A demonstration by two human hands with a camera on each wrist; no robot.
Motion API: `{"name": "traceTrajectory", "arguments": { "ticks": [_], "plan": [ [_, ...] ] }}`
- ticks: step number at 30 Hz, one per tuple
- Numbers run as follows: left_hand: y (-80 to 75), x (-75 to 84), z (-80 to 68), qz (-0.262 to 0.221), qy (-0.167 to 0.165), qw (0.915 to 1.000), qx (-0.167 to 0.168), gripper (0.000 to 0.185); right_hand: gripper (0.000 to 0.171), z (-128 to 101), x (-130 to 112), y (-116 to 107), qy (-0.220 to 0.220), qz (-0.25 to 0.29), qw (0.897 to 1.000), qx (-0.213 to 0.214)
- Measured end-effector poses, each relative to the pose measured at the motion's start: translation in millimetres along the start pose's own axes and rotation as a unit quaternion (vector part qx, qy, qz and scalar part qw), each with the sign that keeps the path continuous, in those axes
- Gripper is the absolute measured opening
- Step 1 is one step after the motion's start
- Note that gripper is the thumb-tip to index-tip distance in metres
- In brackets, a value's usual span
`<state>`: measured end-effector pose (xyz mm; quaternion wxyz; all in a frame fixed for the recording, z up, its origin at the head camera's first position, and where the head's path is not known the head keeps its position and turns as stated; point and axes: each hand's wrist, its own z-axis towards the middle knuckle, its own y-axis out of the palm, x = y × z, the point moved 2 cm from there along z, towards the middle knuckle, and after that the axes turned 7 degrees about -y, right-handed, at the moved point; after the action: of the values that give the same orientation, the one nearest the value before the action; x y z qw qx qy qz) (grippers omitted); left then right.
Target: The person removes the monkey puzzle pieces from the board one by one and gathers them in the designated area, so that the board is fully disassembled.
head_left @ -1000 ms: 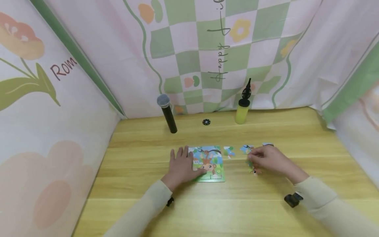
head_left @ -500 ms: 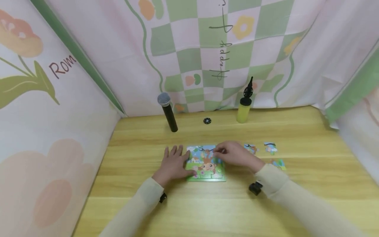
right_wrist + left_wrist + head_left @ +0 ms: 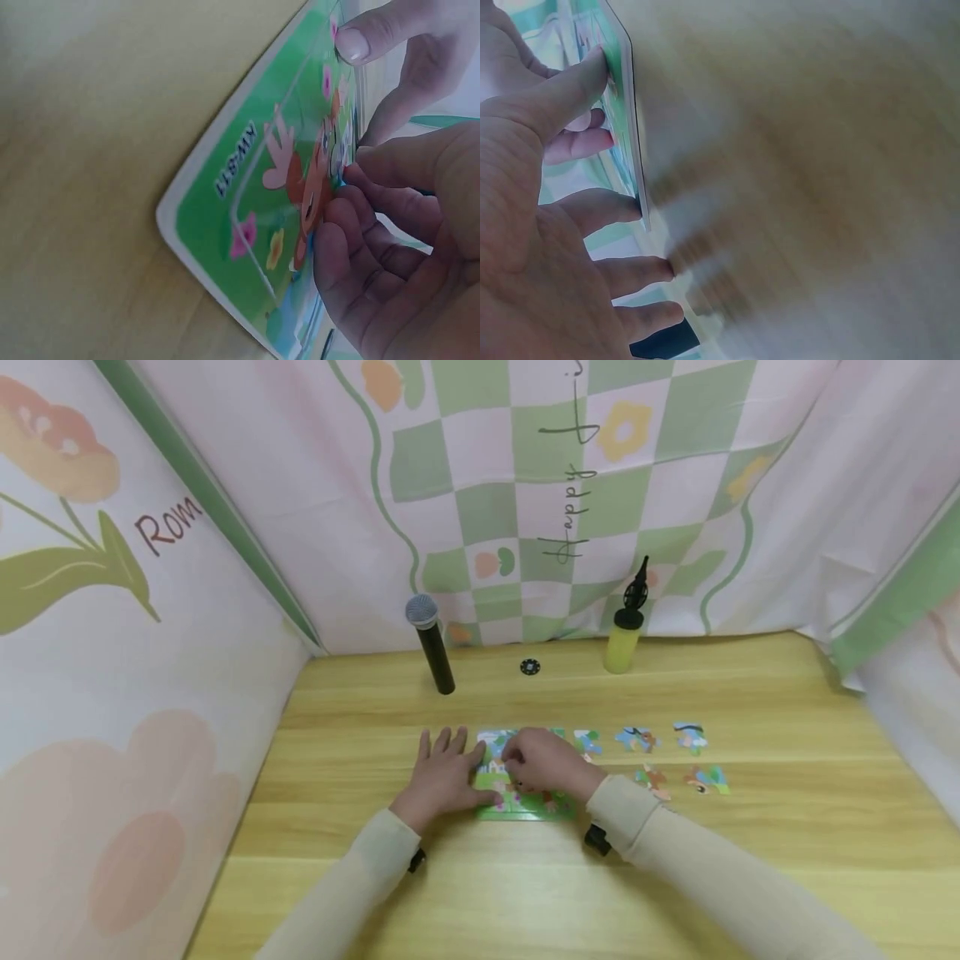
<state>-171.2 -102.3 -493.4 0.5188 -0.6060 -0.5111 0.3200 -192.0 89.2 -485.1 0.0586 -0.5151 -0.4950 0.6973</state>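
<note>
A square jigsaw board (image 3: pixel 525 816) with a cartoon monkey picture lies flat on the wooden table. My left hand (image 3: pixel 442 781) is spread at its left side, the thumb resting on the lower left of the board and the index finger at its edge. Over the board's middle, my right hand (image 3: pixel 547 762) has thumb and index fingertips pinched together low over the picture. The jigsaw piece between them is almost wholly hidden by the fingers. In the right wrist view the board's green corner (image 3: pixel 206 199) shows, with the other fingers curled above the picture.
Loose jigsaw pieces lie right of the board, among them a sky piece (image 3: pixel 587 742), a branch piece (image 3: pixel 637 739) and an eye piece (image 3: pixel 707 779). Behind stand a microphone (image 3: pixel 435 652) and a yellow pump (image 3: pixel 623 647), with a black round chip (image 3: pixel 530 667) between them.
My right hand has moved left from the loose pieces, past the board's upper right, to its middle. The left hand has slid slightly left, its thumb still on the board.
</note>
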Motion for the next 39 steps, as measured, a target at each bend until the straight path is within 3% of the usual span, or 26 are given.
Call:
{"name": "traceTrajectory", "arguments": {
  "ticks": [4,10,17,22,28,34,39],
  "plan": [
    [-0.4,1.5,2.2,0.003,-0.002,1.0000,0.000,0.096,0.013,1.1,1.9,-0.3,0.011,-0.003,1.000,0.011],
    [-0.9,4.3,3.4,0.009,-0.003,0.9999,-0.004,0.095,0.004,-2.8,5.8,0.4,0.024,0.049,0.998,0.017],
    [-1.7,7.3,3.9,0.014,0.001,0.9999,-0.005,0.097,0.008,-31.6,9.2,-21.0,0.009,0.121,0.991,0.058],
    [-3.2,5.2,2.6,0.020,0.001,0.9998,-0.005,0.097,0.009,-64.7,27.8,-47.5,0.011,0.097,0.994,0.053],
    [-3.3,-2.5,-2.0,0.021,-0.011,0.9997,-0.008,0.099,0.012,-93.6,54.3,-68.2,0.054,0.110,0.992,0.020],
    [-2.4,-3.0,-0.6,0.016,-0.003,0.9999,-0.006,0.098,0.011,-108.0,66.6,-69.0,0.079,0.097,0.992,0.004],
    [-0.7,-1.0,2.1,0.012,0.007,0.9999,-0.005,0.098,0.009,-113.2,70.2,-66.7,0.081,0.064,0.995,0.016]
  ]
}}
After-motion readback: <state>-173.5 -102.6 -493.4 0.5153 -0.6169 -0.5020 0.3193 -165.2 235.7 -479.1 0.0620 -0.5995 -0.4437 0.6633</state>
